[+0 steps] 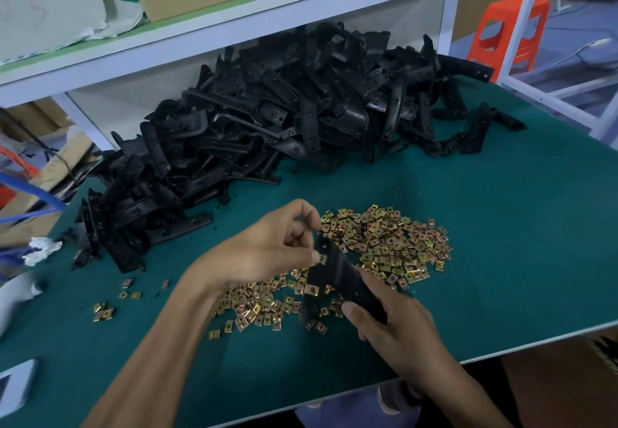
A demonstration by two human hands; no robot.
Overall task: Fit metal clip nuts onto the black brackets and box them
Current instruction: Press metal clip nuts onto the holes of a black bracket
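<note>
Pinching clip nut (322,258), right hand (394,330) gripping bracket (337,272)

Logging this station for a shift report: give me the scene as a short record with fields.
left hand: pinches a clip nut against the held bracket, upper end
right hand: grips the held bracket's lower end
bracket pile: at the back of the green table
loose nuts: heaped on the table beneath the hands

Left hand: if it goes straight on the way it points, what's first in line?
The black bracket held by the right hand: the left hand points right and touches its upper end, pinching a clip nut there. Past it, likely the nut pile; depth is unclear.
</note>
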